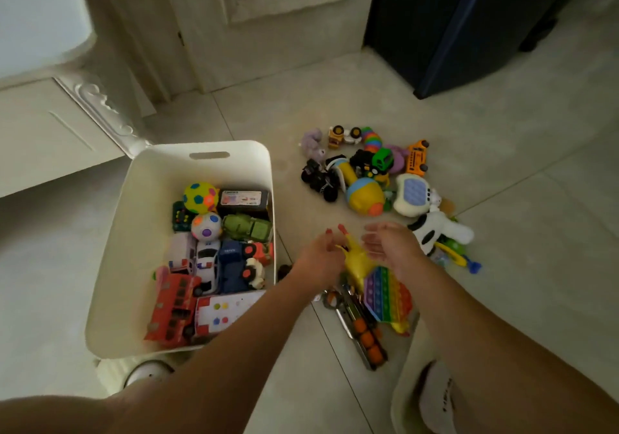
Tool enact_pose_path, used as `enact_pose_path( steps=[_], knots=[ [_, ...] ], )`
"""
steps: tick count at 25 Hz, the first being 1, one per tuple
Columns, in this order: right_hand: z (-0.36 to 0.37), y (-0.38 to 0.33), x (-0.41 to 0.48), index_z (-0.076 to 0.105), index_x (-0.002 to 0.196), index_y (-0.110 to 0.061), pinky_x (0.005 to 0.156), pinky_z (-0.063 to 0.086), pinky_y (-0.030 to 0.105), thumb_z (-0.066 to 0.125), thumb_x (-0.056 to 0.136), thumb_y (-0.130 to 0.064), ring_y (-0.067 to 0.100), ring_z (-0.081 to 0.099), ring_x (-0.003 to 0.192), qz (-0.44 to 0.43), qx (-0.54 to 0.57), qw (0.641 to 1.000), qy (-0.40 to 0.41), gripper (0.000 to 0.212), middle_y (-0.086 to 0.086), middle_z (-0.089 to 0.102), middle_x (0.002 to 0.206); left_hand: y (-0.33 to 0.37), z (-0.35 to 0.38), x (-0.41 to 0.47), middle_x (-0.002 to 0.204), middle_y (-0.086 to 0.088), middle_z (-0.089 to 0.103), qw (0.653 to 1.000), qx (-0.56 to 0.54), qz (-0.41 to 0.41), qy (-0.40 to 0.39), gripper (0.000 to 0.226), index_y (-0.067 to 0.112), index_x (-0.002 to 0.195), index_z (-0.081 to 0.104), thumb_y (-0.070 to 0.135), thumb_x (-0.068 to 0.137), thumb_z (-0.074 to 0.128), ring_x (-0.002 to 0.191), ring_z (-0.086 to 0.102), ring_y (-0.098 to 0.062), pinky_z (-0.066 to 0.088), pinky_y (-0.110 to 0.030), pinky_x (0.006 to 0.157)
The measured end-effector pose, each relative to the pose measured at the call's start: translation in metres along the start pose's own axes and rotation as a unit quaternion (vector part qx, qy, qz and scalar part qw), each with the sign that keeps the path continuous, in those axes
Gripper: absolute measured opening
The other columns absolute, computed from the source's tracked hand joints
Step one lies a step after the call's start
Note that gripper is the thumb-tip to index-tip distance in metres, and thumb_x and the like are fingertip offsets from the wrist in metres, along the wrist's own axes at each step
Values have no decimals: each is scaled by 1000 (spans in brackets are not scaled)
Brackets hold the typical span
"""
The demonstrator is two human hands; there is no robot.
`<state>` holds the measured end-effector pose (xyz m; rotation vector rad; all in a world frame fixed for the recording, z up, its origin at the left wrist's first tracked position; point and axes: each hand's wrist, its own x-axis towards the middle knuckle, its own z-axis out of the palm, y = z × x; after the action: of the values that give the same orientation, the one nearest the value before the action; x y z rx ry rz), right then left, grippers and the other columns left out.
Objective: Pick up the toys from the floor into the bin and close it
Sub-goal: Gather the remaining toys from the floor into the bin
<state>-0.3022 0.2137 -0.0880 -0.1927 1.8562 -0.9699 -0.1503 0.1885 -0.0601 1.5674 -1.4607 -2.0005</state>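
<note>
Toys (365, 195) litter pale tiled floor (502, 152) beside bin (150, 199), apparently before a door (268, 14).

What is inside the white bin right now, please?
Toys: a red bus, two colourful balls, a green car, a blue truck, a white car and a black box. They cover the floor of the bin, so anything underneath is hidden.

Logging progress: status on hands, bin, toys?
Left hand at rubber chicken, grip unclear; right hand open beside it. Bin open, part-filled. Toy pile on floor; nothing blocking.
</note>
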Motion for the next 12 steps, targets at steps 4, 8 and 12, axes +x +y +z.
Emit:
enact_pose_path(
  steps=[4, 8, 12],
  knots=[
    [-28, 50, 24, 54, 127, -20, 86, 51, 35, 58, 88, -17, 26, 57, 103, -14, -283, 958, 36, 39, 15, 52, 131, -49, 21, 19, 123, -16, 61, 966, 224, -129, -9, 29, -4, 122, 57, 7, 98, 44, 115, 57, -27, 46, -36, 99],
    [-26, 73, 19, 14, 152, -24, 108, 38, 44, 74, 75, -48, 36, 37, 133, 70, -381, 922, -12, 101, 15, 30, 147, -72, 17, 32, 105, -8, 55, 959, 95, -268, 6, 30, 7, 121, 52, 25, 97, 53, 107, 57, -26, 52, -37, 92],
    [-15, 86, 19, 16, 150, -9, 107, 34, 40, 77, 75, -44, 33, 39, 131, 43, -417, 908, -15, 103, 16, 36, 142, -90, 23, 45, 117, -8, 53, 952, -77, -294, -16, 32, 9, 121, 55, 19, 91, 62, 110, 51, -23, 47, -38, 88]
  ],
)
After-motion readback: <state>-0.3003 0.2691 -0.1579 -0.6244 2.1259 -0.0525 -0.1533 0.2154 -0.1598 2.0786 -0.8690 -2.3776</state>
